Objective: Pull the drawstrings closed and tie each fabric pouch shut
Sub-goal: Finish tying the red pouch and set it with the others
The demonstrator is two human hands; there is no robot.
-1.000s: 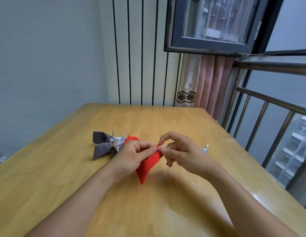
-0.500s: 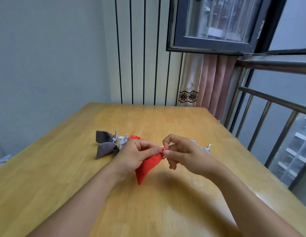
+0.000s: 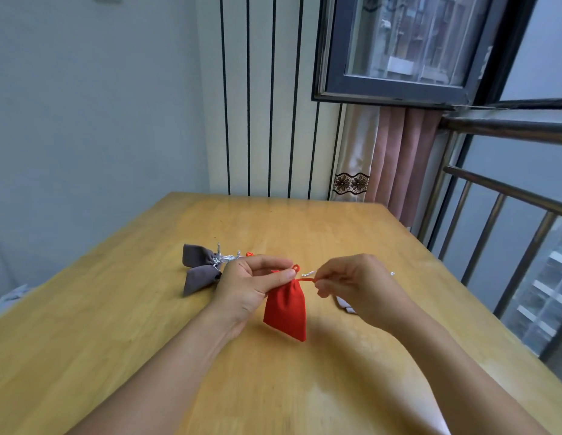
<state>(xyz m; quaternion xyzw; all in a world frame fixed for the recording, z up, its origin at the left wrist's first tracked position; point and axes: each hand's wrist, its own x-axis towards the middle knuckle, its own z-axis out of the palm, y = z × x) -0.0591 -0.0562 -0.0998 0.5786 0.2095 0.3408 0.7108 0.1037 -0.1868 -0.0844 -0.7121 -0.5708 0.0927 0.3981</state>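
You are mid-cinch: your left hand (image 3: 251, 287) pinches the neck of the small red fabric pouch (image 3: 286, 309) hanging between your hands above the surface, while your right hand (image 3: 351, 284) grips its red drawstring (image 3: 305, 280). Next, likely pull outward, then knot.

Two bare forearms and hands

We see the left hand (image 3: 251, 287) and right hand (image 3: 358, 287) without sleeves, gloves, rings or watch; nails are short.
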